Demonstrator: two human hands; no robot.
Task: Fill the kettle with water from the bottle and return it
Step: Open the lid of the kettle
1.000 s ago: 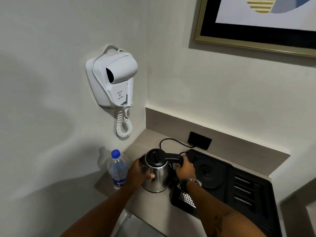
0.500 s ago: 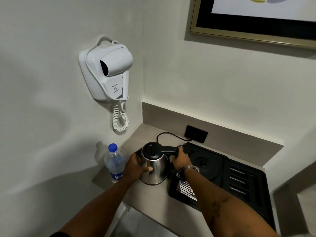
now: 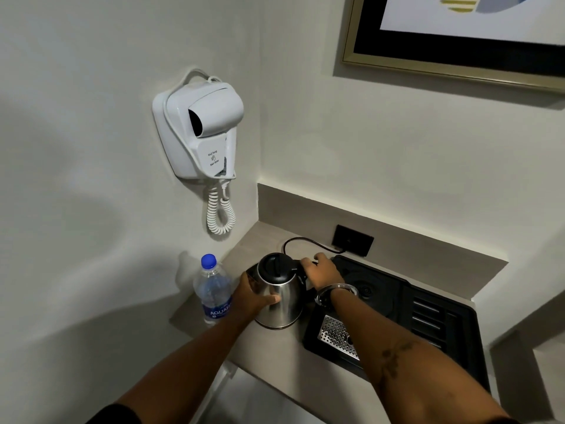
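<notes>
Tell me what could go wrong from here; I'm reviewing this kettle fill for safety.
1. The kettle has its lid shut and the bottle is capped; pouring before opening both would spill.
2. The bottle stands close behind the left hand near the counter edge; a nudge might topple it.

You see a white wall-hung hair dryer [image 3: 200,130] with coiled cord [image 3: 220,212], a gold-framed picture [image 3: 452,41], and a black tray [image 3: 428,325] on the table [image 3: 275,347].

A stainless-steel kettle with a black lid [image 3: 278,293] stands on the beige tabletop [image 3: 284,347]. The left hand [image 3: 251,296] cups its body; the right hand [image 3: 322,270] grips its black handle. A clear blue-capped water bottle [image 3: 213,293] stands just beside.
</notes>
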